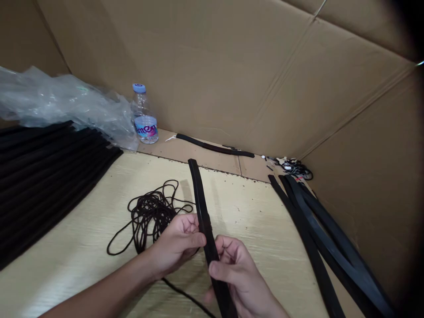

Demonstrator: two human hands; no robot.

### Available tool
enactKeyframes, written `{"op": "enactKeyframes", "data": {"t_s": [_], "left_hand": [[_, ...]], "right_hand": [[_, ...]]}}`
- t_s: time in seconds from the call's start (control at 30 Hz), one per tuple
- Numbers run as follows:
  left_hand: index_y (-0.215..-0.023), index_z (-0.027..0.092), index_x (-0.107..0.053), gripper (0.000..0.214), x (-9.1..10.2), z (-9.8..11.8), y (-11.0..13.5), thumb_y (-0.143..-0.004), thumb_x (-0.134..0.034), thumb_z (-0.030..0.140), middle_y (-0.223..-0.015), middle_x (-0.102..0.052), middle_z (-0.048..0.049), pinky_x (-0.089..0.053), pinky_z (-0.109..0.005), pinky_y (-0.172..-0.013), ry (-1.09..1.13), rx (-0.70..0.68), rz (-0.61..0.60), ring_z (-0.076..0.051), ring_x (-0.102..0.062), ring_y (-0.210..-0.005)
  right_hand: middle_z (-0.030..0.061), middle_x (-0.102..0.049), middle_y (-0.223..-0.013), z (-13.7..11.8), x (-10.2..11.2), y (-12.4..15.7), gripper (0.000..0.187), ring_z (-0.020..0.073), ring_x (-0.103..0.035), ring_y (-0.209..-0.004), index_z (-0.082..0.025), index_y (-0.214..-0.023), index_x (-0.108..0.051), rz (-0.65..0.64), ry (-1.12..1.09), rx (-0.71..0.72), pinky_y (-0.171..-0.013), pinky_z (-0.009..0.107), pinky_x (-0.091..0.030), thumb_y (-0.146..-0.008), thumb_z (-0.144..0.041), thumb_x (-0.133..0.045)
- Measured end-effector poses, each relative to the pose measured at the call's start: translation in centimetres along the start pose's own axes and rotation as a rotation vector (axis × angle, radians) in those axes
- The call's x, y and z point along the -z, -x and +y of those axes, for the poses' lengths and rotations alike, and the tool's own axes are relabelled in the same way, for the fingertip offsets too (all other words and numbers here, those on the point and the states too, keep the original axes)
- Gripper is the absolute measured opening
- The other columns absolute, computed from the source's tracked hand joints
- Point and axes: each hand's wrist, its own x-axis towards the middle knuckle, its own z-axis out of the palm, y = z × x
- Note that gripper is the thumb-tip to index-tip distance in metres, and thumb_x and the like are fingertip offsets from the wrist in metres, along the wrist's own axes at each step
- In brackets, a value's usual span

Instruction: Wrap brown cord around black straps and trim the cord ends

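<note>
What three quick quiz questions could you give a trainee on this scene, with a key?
1. True or false: the water bottle stands upright beside the clear plastic bag.
2. Multiple choice: which lies nearest the left hand? A, the black cord; B, the water bottle; C, the clear plastic bag.
3. Short answer: what do the left hand and the right hand both hold?

Key: 1 true; 2 A; 3 the black rubber strip.
</note>
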Motion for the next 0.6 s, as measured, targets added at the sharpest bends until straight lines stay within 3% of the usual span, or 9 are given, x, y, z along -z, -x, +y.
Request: {"op": "enactKeyframes", "data": {"t_s": [0.13, 0.2, 0.27, 0.43, 0.6], "left_hand": [[-0.076, 0.013, -0.059, 0.042, -0.1, 0.7, 0.1, -0.061, -0.084, 0.044, -0.043, -0.037, 0.0104, -0.012, -0.016, -0.035, 0.014, 0.003, -0.045, -0.001, -0.018, -0.035], [-0.079, 0.013, -0.06, 0.041, -0.1, 1.1, 0.1, -0.063, -0.083, 0.043, -0.042, -0.033, 0.0113, -0.011, -0.015, -0.036, 0.01, -0.003, -0.03, -0.001, -0.016, -0.035], [-0.079, 0.012, -0.06, 0.04, -0.1, 1.4, 0.1, -0.063, -0.083, 0.04, -0.043, -0.033, 0.0114, -0.008, -0.015, -0.036, 0.003, -0.014, 0.001, -0.001, -0.014, -0.036], [-0.065, 0.014, -0.05, 0.036, 0.2, 1.4, 0.1, -0.067, -0.081, 0.033, -0.044, -0.03, 0.0111, -0.01, -0.015, -0.038, 0.011, -0.044, 0.111, -0.001, -0.016, -0.039], [-0.063, 0.016, -0.044, 0.038, 0.2, 0.9, -0.2, -0.071, -0.078, 0.031, -0.044, -0.033, 0.0107, -0.009, -0.017, -0.04, -0.027, -0.059, 0.163, -0.002, -0.017, -0.04]], "right_hand": [[0.004, -0.069, -0.086, 0.3, 0.0, 0.2, 0.032, 0.0088, -0.06, -0.044, -0.02, -0.09, -0.044, -0.218, -0.044, 0.001, -0.034, 0.017, -0.047, -0.079, -0.028, -0.073], [0.0098, -0.071, -0.093, 0.3, -0.2, 0.1, 0.024, 0.0072, -0.058, -0.04, -0.022, -0.094, -0.04, -0.253, -0.102, 0.027, -0.032, 0.013, -0.04, -0.089, -0.034, -0.059], [0.01, -0.072, -0.088, 0.3, -0.4, -0.2, 0.022, 0.0075, -0.057, -0.041, -0.022, -0.092, -0.038, -0.247, -0.165, 0.028, -0.033, 0.012, -0.037, -0.092, -0.038, -0.054], [0.0044, -0.07, -0.083, -0.3, -0.7, -0.3, 0.031, 0.0093, -0.06, -0.06, -0.022, -0.09, -0.041, -0.136, -0.22, -0.05, -0.047, 0.014, -0.039, -0.081, -0.028, -0.07], [0.0039, -0.069, -0.08, -0.4, -0.6, -0.1, 0.032, 0.0098, -0.059, -0.058, -0.022, -0.092, -0.041, -0.073, -0.143, -0.021, -0.046, 0.015, -0.042, -0.081, -0.032, -0.07]]}}
